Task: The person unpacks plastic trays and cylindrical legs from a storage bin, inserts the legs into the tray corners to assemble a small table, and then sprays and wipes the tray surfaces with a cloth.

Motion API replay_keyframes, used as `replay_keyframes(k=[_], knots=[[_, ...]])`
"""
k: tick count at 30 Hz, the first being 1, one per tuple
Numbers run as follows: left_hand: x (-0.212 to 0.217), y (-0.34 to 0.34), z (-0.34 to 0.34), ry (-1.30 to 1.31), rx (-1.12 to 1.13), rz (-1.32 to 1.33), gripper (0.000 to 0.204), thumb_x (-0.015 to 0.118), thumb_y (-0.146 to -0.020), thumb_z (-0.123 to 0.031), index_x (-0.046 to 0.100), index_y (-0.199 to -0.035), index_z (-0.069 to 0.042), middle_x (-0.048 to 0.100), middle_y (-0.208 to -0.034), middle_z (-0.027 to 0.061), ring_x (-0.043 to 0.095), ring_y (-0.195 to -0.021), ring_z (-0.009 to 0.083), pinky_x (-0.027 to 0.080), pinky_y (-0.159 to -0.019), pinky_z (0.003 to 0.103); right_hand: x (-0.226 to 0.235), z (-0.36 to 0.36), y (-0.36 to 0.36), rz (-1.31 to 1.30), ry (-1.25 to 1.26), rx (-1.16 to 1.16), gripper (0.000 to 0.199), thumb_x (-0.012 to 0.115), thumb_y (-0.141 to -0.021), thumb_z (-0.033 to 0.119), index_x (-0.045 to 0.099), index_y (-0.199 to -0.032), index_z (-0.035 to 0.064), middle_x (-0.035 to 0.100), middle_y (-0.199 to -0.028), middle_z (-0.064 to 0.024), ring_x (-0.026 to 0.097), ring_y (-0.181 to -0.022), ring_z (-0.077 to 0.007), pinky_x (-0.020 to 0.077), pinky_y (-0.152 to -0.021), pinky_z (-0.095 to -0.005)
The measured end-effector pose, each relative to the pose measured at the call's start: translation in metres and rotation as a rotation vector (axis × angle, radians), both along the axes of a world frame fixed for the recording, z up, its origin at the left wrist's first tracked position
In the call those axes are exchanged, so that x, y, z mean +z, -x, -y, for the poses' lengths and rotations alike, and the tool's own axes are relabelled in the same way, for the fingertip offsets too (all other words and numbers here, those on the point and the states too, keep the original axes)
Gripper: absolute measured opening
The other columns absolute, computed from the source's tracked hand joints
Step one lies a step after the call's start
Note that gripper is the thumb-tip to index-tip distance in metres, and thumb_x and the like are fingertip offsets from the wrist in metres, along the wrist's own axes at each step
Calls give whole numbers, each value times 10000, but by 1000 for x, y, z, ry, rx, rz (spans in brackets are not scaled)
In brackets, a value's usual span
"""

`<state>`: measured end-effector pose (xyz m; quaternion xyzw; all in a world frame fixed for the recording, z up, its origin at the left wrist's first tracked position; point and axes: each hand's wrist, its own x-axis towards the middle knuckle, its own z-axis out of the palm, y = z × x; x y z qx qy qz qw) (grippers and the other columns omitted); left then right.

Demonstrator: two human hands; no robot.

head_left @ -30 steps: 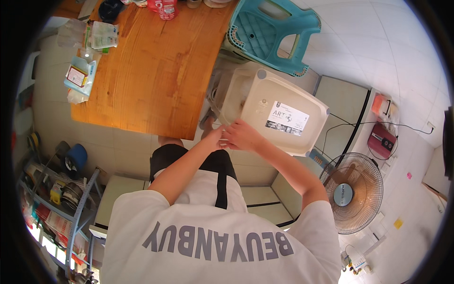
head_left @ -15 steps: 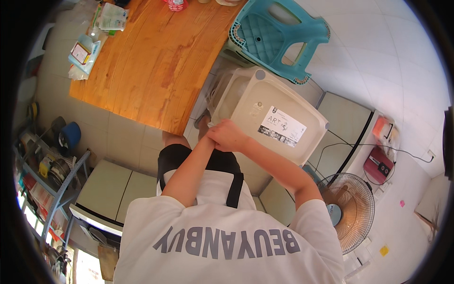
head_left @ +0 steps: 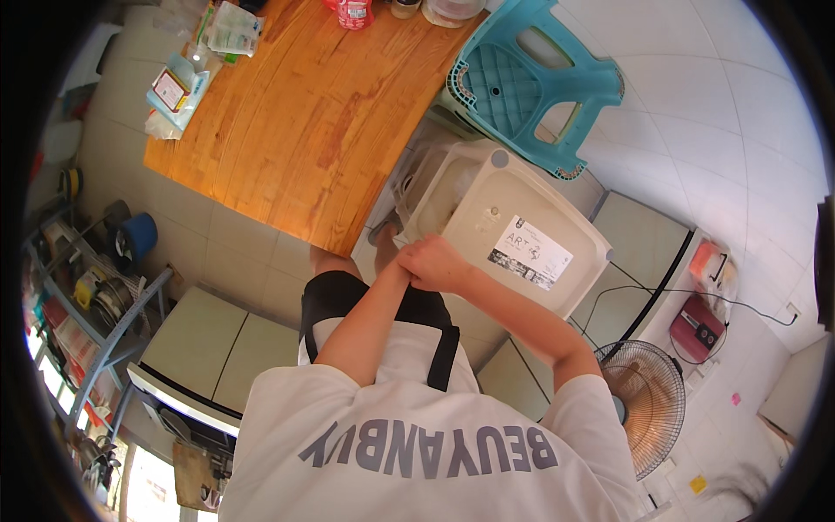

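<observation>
My two hands meet in front of my body. My right hand lies on top, its fingers bent round the wrist of my left arm. Beneath it my left hand is mostly hidden, and its fingers do not show. No object is visible in either hand. Just beyond them stands a beige plastic storage bin with a pale top and a white-and-black label. Between the hands and the bin I see no clear contact.
A wooden table fills the far left, with packages on its edge. Behind the bin is a teal plastic stool. On the right stand a fan and a cabinet with a cable. A metal rack is at left.
The view has shifted a little, so the table, bin and stool sit further right and lower. My hands stay clasped in the same way.
</observation>
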<state>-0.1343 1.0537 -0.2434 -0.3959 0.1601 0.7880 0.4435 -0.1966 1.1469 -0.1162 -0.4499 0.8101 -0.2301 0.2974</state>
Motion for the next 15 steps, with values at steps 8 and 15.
replay_keyframes(k=[8,15], knots=[[-15,-16,20,513,-497,-559,340,542,-875,-310,559,-1054,-23,627,-979,135,607,-909,258,490,-764,382,30,-11,21,-82,137,-252,199,653,-638,148,595,-821,95,588,-839,-58,558,-849,-258,424,-769,-383],[45,66,37,1186,-798,-987,308,568,-851,-236,561,-990,39,623,-923,193,607,-879,329,463,-727,425,30,-95,101,-462,-193,-900,425,579,-693,48,541,-1115,85,561,-1124,-116,498,-1085,-287,347,-972,-480]])
